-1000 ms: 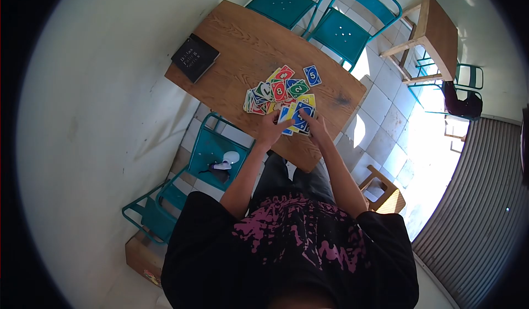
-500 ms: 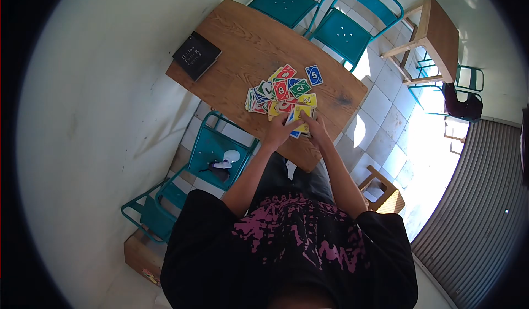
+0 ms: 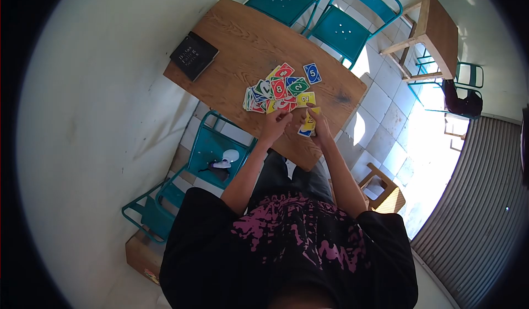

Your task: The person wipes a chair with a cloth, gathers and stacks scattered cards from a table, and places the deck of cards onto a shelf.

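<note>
My right hand (image 3: 322,128) is wrapped round a small stack of playing cards (image 3: 308,123), with a yellow card on top and a blue one at the lower edge. To its left, my left hand (image 3: 275,126) hovers at the near side of the pile with its fingers curled together; no card shows in it. Ahead of both hands spreads a loose pile of number cards (image 3: 279,88) in red, green, blue and yellow, face up. A yellow 2 card (image 3: 306,99) lies by the right fingertips. A blue 5 card (image 3: 312,74) sits apart at the far right.
The cards lie on a wooden table (image 3: 237,44). A black book (image 3: 194,57) rests at its left end. Teal chairs (image 3: 339,29) stand beyond the table, and another teal chair (image 3: 206,155) at the left holds a white and dark item (image 3: 223,163).
My left hand has drawn away from the cards in my right hand and moved slightly left. The held stack has tilted, and the right hand has shifted a little right.
</note>
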A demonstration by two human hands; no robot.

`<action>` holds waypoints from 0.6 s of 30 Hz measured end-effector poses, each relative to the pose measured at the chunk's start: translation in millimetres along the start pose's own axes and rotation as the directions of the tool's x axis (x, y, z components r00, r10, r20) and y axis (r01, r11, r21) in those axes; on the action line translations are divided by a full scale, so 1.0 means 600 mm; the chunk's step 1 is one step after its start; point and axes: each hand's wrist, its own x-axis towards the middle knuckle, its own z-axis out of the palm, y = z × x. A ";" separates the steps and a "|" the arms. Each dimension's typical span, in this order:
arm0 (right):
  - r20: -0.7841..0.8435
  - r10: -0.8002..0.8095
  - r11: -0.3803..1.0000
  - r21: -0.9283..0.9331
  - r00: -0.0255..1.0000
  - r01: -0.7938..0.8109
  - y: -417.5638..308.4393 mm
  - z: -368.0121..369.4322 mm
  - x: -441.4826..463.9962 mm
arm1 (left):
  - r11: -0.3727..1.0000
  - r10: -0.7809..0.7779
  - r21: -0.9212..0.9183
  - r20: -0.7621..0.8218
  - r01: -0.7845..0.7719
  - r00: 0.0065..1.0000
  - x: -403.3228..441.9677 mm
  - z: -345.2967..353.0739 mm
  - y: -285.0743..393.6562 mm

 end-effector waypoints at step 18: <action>-0.152 0.075 0.965 -0.237 0.986 -0.110 -0.009 -0.018 -0.021 | 0.609 0.370 0.784 -0.415 0.121 0.831 0.189 -0.045 -0.061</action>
